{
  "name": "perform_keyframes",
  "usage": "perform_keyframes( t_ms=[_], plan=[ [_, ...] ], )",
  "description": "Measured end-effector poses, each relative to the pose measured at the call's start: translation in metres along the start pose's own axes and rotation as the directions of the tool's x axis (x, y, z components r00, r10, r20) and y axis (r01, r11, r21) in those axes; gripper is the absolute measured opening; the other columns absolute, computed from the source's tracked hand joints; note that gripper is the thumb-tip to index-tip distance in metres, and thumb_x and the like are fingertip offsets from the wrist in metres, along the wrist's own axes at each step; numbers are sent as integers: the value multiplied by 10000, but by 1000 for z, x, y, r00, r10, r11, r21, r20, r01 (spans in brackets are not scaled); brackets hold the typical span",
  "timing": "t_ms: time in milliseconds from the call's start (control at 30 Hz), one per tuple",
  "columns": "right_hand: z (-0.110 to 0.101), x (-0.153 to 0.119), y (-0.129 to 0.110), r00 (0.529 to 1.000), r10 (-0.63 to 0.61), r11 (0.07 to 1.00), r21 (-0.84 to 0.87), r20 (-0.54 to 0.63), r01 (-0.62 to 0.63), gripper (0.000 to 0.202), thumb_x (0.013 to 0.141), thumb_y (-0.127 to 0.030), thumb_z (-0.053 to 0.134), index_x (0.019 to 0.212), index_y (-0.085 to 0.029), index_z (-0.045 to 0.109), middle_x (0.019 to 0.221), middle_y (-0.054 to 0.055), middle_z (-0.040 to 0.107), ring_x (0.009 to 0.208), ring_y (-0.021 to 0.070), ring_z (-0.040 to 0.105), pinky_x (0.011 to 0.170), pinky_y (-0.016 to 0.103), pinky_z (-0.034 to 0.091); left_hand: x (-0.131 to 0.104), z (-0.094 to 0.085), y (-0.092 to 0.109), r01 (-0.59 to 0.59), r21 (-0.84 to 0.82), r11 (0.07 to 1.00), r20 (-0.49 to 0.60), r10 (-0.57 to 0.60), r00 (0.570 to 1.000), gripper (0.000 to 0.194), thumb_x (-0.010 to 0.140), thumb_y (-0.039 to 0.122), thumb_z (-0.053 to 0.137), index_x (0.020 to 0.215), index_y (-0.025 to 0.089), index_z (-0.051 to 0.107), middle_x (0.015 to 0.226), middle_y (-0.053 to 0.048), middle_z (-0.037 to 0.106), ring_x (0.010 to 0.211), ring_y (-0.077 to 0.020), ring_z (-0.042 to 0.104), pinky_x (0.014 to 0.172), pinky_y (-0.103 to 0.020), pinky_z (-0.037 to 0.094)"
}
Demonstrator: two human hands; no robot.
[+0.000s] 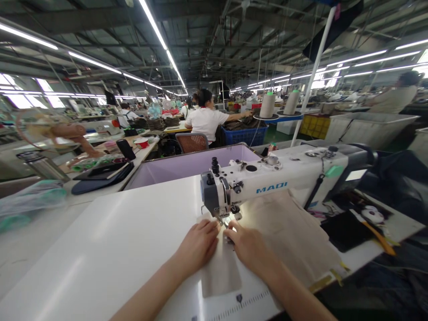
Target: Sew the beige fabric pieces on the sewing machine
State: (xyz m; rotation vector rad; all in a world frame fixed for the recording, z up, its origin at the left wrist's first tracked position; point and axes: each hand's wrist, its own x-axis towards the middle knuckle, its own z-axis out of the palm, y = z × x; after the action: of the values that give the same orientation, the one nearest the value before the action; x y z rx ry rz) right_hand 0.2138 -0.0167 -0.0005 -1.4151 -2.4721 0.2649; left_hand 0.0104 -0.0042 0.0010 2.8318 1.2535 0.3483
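Observation:
A white sewing machine (270,178) stands over the table, its lamp lighting the needle area. A narrow beige fabric piece (221,278) runs from under the presser foot toward me. My left hand (200,240) lies flat on this fabric, left of the foot, its fingertips close to the needle. Just right of the foot is my right hand (249,247), with index finger and thumb bent together at the needle plate; what they pinch is too small to make out. A larger beige fabric panel (290,236) lies under the machine arm, beside my right wrist.
Thread cones (267,106) stand behind the machine. A black tray (346,232) and an orange-handled tool (384,243) lie at right. A lilac-lined bin (187,165) borders the table's far edge. At left are a steel flask (43,165) and a dark pouch (103,176). A co-worker (207,120) sits ahead.

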Motion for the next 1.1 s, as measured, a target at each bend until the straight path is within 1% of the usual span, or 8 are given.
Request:
perform_keyframes(
  t_ms=[167, 267, 333, 433, 533, 800, 1000, 1100],
  plan=[
    [-1, 1, 0, 999, 33, 999, 19, -8, -33, 372, 913, -62, 452, 1132, -263, 676, 1138, 25, 674, 890, 199, 702, 705, 268, 483, 3, -4, -5, 18, 16, 1000, 14, -19, 1000, 302, 930, 152, 541, 1215, 182, 634, 1291, -102, 649, 1122, -299, 588, 915, -473, 558],
    [3, -14, -2, 997, 69, 996, 61, -19, -68, 447, 897, -61, 460, 1286, -232, 597, 1203, 52, 649, 916, 207, 698, 720, 277, 503, -9, -1, 3, 11, 13, 1000, -21, -11, 1000, 324, 970, 165, 497, 1275, 161, 606, 1377, -128, 605, 1213, -309, 570, 967, -497, 548],
    [8, -29, -4, 995, 94, 990, 108, -33, -90, 501, 883, -56, 459, 1354, -205, 545, 1229, 74, 641, 930, 220, 695, 738, 293, 520, -21, 2, 14, -28, -28, 999, -62, 26, 998, 319, 995, 179, 475, 1286, 166, 605, 1370, -129, 614, 1259, -294, 557, 1011, -486, 533],
    [15, -54, -7, 993, 110, 979, 178, -50, -99, 543, 842, -20, 438, 1349, -182, 546, 1215, 92, 651, 957, 236, 692, 782, 322, 541, -36, 3, 33, -100, -96, 990, -91, 92, 992, 302, 1014, 199, 472, 1278, 184, 617, 1324, -112, 649, 1266, -271, 567, 1026, -457, 535],
    [19, -72, -9, 993, 95, 970, 229, -65, -78, 568, 794, 2, 432, 1316, -176, 565, 1219, 100, 655, 980, 245, 688, 803, 343, 559, -45, 2, 45, -133, -104, 986, -83, 124, 989, 295, 1027, 199, 454, 1267, 178, 625, 1311, -108, 657, 1236, -268, 592, 1010, -450, 550],
    [18, -81, -3, 987, 62, 970, 243, -148, -25, 560, 763, 21, 413, 1249, -181, 605, 1187, 110, 660, 990, 246, 680, 824, 358, 570, -47, -1, 48, -136, -81, 987, -62, 131, 989, 296, 1038, 218, 442, 1272, 179, 618, 1311, -112, 652, 1209, -276, 608, 962, -449, 577],
    [13, -89, -7, 999, 16, 967, 254, -49, -3, 577, 718, 33, 437, 1206, -199, 640, 1146, 89, 649, 939, 221, 680, 788, 315, 551, -48, -1, 48, -147, -61, 987, -44, 145, 988, 311, 1041, 222, 445, 1314, 186, 589, 1342, -115, 633, 1244, -280, 586, 992, -457, 558],
    [10, -93, -11, 1000, 14, 968, 249, 1, -14, 574, 722, 32, 447, 1195, -219, 654, 1136, 67, 652, 921, 204, 678, 776, 287, 537, -47, -3, 47, -218, -60, 974, -28, 217, 976, 308, 1048, 221, 428, 1304, 183, 595, 1335, -121, 640, 1251, -288, 580, 1000, -475, 547]
  ],
)
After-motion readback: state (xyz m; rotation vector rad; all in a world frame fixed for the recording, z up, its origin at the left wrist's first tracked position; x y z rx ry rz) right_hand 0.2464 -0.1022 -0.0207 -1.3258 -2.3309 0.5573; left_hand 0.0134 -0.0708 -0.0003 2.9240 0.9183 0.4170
